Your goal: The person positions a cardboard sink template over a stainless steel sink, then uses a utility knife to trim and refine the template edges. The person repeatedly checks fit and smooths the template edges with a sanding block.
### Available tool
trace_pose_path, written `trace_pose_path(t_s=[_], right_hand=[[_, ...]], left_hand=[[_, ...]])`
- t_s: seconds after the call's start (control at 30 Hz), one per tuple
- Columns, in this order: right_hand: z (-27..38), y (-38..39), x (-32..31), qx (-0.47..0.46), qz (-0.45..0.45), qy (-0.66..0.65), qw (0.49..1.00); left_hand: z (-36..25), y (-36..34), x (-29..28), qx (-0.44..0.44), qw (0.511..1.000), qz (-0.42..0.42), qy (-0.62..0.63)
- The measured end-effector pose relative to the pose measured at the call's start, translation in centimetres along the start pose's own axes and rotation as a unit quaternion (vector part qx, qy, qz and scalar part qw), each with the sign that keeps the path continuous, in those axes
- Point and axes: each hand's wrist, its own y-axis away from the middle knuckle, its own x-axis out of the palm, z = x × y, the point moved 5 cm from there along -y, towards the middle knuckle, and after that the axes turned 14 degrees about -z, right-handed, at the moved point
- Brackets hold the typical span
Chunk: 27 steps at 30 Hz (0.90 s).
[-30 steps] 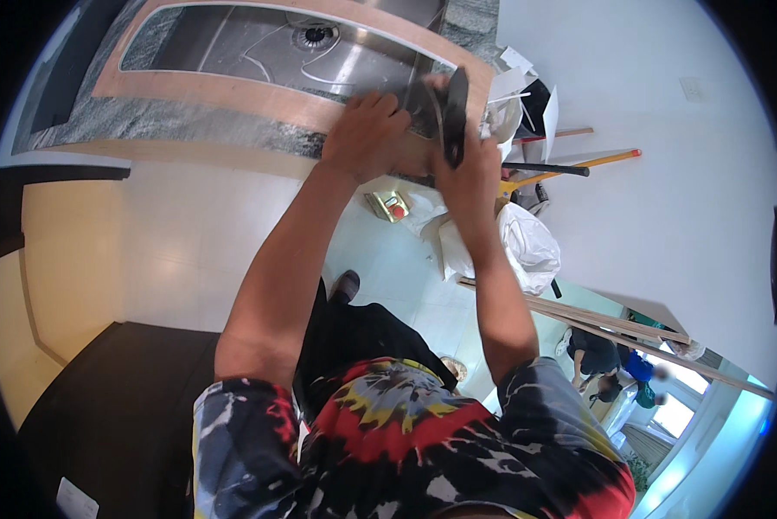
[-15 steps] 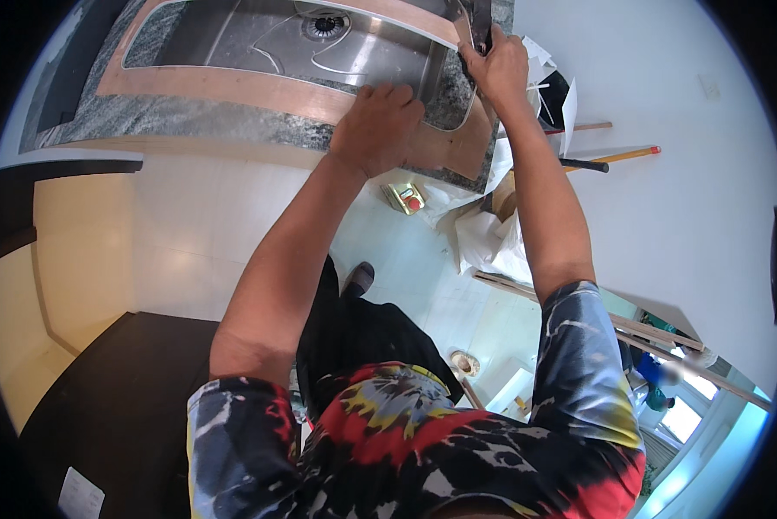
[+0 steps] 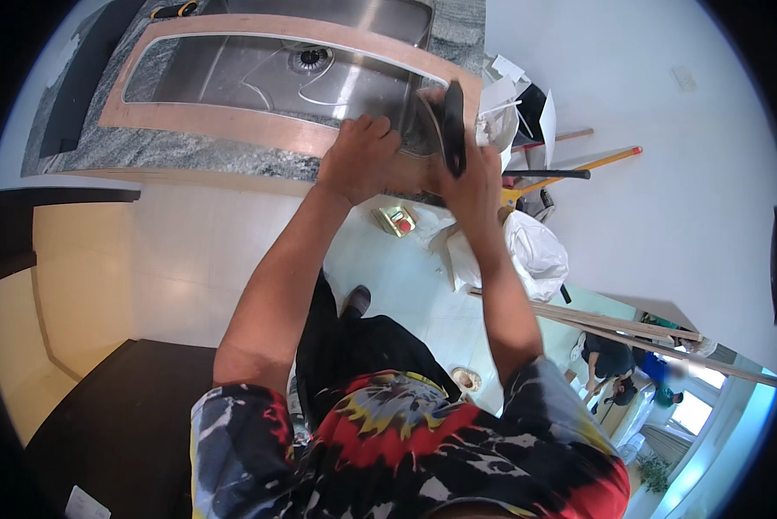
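A thin wooden frame (image 3: pixel 224 120) with a long cutout lies across the stainless steel sink (image 3: pixel 224 73) and the grey stone countertop (image 3: pixel 207 154). Over its near edge, right of the middle, my left hand (image 3: pixel 360 160) curls its fingers and grips the wood. My right hand (image 3: pixel 473 190) is closed around a dark elongated tool (image 3: pixel 455 125) with a thin curved edge beside it, at the right end of the frame. Motion blurs the tool, so its exact kind cannot be made out. My right hand covers the frame's near right corner.
A yellow-black tool (image 3: pixel 174 10) lies at the counter's far left. White bags (image 3: pixel 533 255) and long-handled tools (image 3: pixel 591 164) stand right of the counter. A gold box (image 3: pixel 394 221) sits on the floor below. Wooden strips (image 3: pixel 630 324) lie right; a person (image 3: pixel 609 359) bends beyond them.
My right hand has come nearer and left with the dark tool, from the frame's far right corner toward its near right part. My left hand still grips the near edge.
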Motion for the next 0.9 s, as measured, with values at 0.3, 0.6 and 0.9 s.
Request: trace_pose_path(t_s=[0.3, 0.6, 0.9], right_hand=[[-5.7, -12.4, 8.7, -0.074, -0.048, 0.045, 0.995], [0.2, 2.2, -1.1, 0.06, 0.005, 0.015, 0.998], [-2.3, 16.2, -12.6, 0.561, -0.046, -0.377, 0.736]], left_hand=[[-0.8, -0.9, -0.7, -0.068, 0.992, 0.107, 0.008], [-0.3, -0.8, -0.7, -0.065, 0.993, 0.096, -0.002], [-0.6, -1.6, -1.5, -0.147, 0.978, 0.103, 0.108]])
